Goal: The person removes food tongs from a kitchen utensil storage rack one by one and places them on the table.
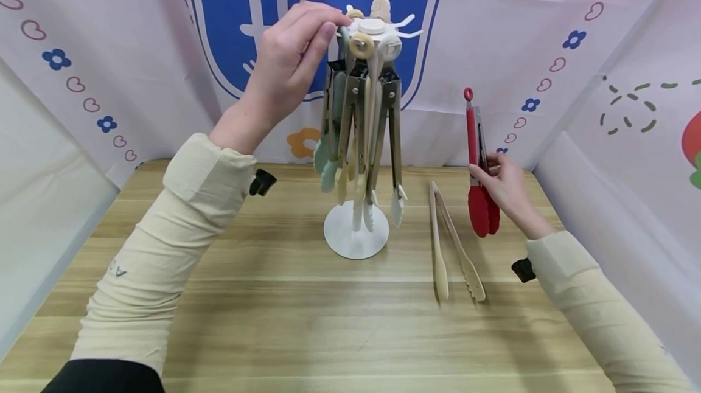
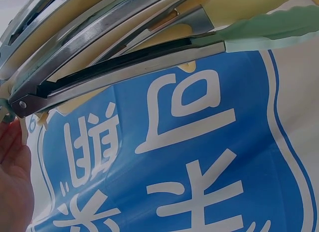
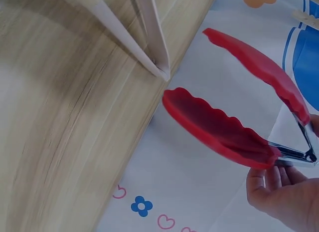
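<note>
A white utensil rack (image 1: 356,246) with a round base stands upright, and several metal tongs (image 1: 353,107) with green, yellow and white tips hang from its hooks. At the left of its top, my left hand (image 1: 296,55) holds a hook; the exact finger contact is partly hidden. My right hand (image 1: 506,183) grips red tongs (image 1: 479,210), raised at the right with the tips down. In the right wrist view the red tips (image 3: 219,129) are spread apart. Beige tongs (image 1: 438,247) lie with their arms spread on the table between the rack and my right hand.
The wooden table (image 1: 263,320) ends at a back edge against a printed cloth (image 1: 482,28) with a blue shield pattern. White cloth walls stand at the left and right sides.
</note>
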Tool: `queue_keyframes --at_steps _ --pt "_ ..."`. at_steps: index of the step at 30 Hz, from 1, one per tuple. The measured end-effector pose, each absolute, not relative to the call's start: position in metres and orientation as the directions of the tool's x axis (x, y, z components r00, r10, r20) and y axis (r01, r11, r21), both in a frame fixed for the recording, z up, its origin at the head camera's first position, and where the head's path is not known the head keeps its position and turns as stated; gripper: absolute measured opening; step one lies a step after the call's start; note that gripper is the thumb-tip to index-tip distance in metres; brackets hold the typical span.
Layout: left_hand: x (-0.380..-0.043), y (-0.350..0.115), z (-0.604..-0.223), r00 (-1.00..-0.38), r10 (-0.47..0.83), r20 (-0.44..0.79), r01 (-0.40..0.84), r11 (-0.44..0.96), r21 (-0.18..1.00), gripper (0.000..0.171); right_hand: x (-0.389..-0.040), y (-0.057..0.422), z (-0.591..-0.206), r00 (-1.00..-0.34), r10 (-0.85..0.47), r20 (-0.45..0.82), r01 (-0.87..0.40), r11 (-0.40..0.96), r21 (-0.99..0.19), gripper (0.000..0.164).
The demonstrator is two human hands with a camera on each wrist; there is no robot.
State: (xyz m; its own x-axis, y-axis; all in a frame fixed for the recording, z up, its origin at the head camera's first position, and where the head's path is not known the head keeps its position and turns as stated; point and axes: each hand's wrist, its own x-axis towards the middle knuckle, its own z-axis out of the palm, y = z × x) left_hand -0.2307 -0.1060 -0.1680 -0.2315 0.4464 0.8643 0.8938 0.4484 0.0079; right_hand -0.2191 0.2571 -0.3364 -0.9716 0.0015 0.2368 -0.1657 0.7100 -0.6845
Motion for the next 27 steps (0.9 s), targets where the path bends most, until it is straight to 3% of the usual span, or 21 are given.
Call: queue_keyframes --at_steps 5,21,27 --pt "-0.230 -0.106 -0.167 -0.227 0.451 0.863 0.897 0.442 0.006 0.024 -0.216 0.263 -0.337 -0.978 0.012 0.209 -0.132 0.736 -0.664 0.049" --pt "-0.230 -0.106 -0.168 -0.229 0.447 0.865 0.897 0.442 0.009 0.024 -0.212 0.277 -0.347 -0.982 0.005 0.190 -0.111 0.796 -0.595 0.032" --pt "-0.230 -0.106 -0.169 -0.232 0.442 0.867 0.895 0.446 0.012 0.024 -0.209 0.283 -0.355 -0.990 0.011 0.143 -0.078 0.795 -0.602 0.035"
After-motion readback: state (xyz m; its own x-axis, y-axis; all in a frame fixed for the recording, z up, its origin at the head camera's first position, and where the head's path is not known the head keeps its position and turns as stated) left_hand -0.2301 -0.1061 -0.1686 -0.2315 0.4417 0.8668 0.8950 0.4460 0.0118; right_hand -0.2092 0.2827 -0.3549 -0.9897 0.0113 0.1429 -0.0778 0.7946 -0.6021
